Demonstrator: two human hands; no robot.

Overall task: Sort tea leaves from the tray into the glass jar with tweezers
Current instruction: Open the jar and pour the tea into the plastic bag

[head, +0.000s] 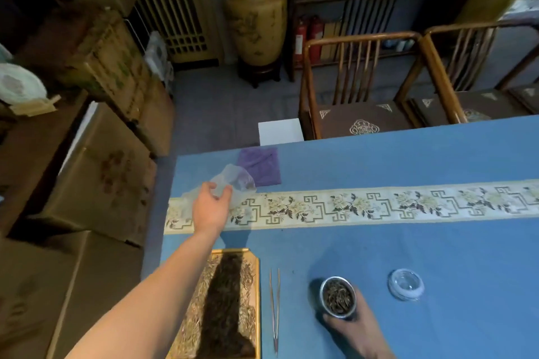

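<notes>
- The left hand (210, 204) is stretched out toward the table's far left corner, fingers loosely curled around a crinkly clear plastic bag (233, 181). Looks like a light pinch between thumb and fingertips.
- The right hand (354, 326) sits at the near edge, fingers wrapped round the glass jar (338, 296). The jar is round, open on top, and has a layer of dark wiry tea leaves in it.
- The tweezers (274, 307) lie untouched on the blue cloth, between the tray (256, 300) and the jar. They're thin metal, with the long axis running near-to-far and the joined end pointing at the near edge.
- So the tweezers are just left of the right hand, which is way closer than the left. My guess is that hand grabs them next.
- The tray is rectangular with a gold rim, heaped with pale straw-like leaves, and sits at the near left edge under the left forearm.
- The jar's clear round lid (406, 283) sits to the jar's right.
</notes>
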